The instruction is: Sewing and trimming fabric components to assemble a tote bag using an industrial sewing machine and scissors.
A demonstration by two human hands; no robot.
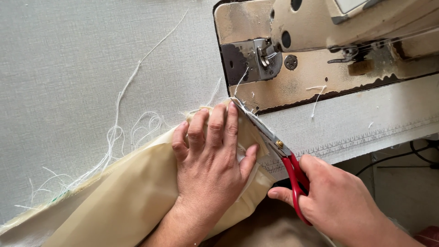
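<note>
My left hand (210, 160) lies flat, fingers spread, on a folded piece of cream fabric (123, 196) and presses it to the table. My right hand (338, 201) grips red-handled scissors (279, 151). Their metal blades point up and left along the fabric's right edge, with the tips beside my left middle fingertip, close below the sewing machine's presser foot (263, 59). Loose white threads (132, 132) trail from the fabric to the left.
A worn beige sewing machine (329, 50) fills the upper right, set into a pale textured tabletop (68, 68). A ruler strip (366, 137) runs along the table's front edge at right. Dark cables (411, 160) hang below the edge.
</note>
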